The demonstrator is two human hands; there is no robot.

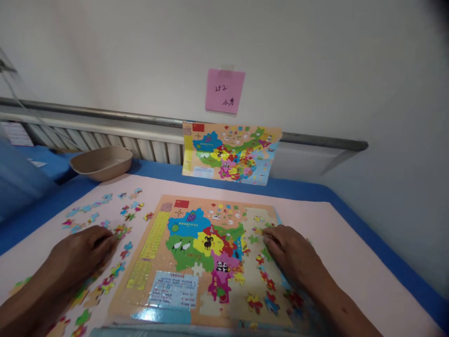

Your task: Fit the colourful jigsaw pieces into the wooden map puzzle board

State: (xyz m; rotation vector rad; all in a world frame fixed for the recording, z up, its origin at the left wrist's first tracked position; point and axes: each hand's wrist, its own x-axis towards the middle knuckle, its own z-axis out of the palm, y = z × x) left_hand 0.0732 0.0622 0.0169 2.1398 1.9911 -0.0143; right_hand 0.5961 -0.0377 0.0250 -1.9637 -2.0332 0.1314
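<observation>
A colourful map jigsaw board (154,243) lies flat on the pink table surface in front of me, partly filled with pieces. My right hand (291,255) rests palm down on the board's right side, fingertips pressed on small pieces near the map's edge. My left hand (82,255) lies palm down left of the board, fingertips curled onto a loose piece (121,230) among several scattered loose pieces (105,206).
A printed reference map (231,152) leans against the wall rail at the back. A beige bowl (101,162) stands at the back left. A pink note (224,91) is stuck on the wall. Blue cloth (368,224) borders the pink surface.
</observation>
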